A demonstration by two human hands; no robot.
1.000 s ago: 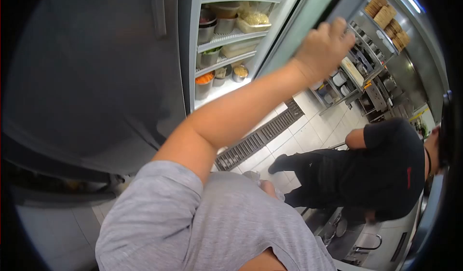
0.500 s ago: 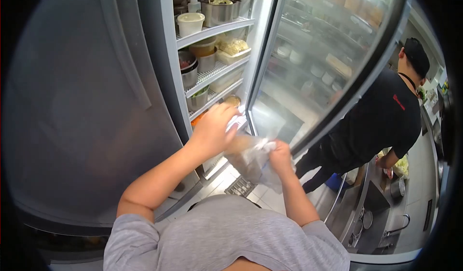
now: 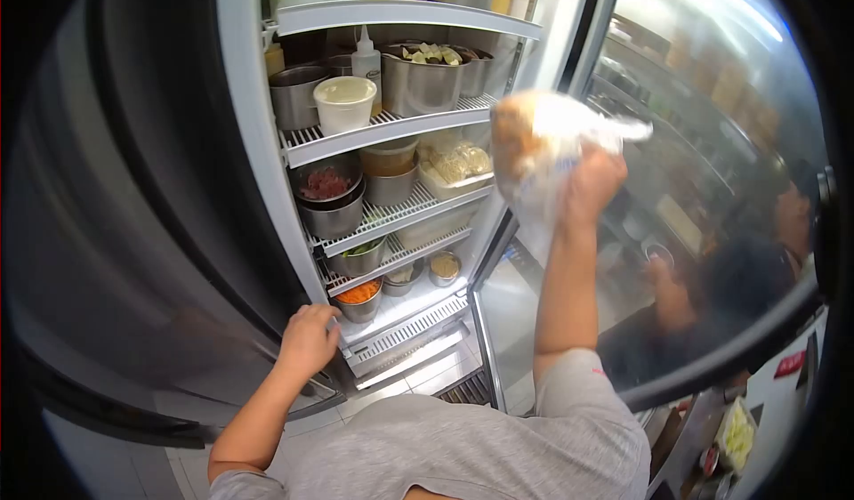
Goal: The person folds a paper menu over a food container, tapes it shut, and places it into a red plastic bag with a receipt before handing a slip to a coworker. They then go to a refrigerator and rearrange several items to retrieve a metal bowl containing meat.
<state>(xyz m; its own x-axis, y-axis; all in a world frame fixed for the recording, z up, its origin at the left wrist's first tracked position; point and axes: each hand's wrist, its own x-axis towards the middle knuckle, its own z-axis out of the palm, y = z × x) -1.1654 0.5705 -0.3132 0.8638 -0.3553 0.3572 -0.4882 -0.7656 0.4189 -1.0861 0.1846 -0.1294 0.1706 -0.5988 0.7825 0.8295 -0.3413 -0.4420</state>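
My right hand (image 3: 594,180) is closed on the gathered top of a clear plastic bag (image 3: 538,140) with orange-brown and pale contents, raised beside the right edge of the open fridge. The bag is blurred. My left hand (image 3: 309,340) rests with bent fingers against the fridge's lower left edge, near a metal pot of shredded carrot (image 3: 359,292); it holds nothing I can see. Above the carrot, the shelves carry a pot of red meat (image 3: 324,182), a white lidded tub (image 3: 345,102), a squeeze bottle (image 3: 366,62) and a large pot of cut vegetables (image 3: 425,82).
The glass door (image 3: 676,206) stands open on the right, with a person (image 3: 747,278) visible through or reflected in it. A dark closed door (image 3: 160,215) fills the left. At the lower right, a container of pale green vegetables (image 3: 737,436) is on a counter.
My right hand has lifted the bag up and to the right. My left hand has let go of the bag and moved down to the fridge's left edge. The view is closer to the shelves.
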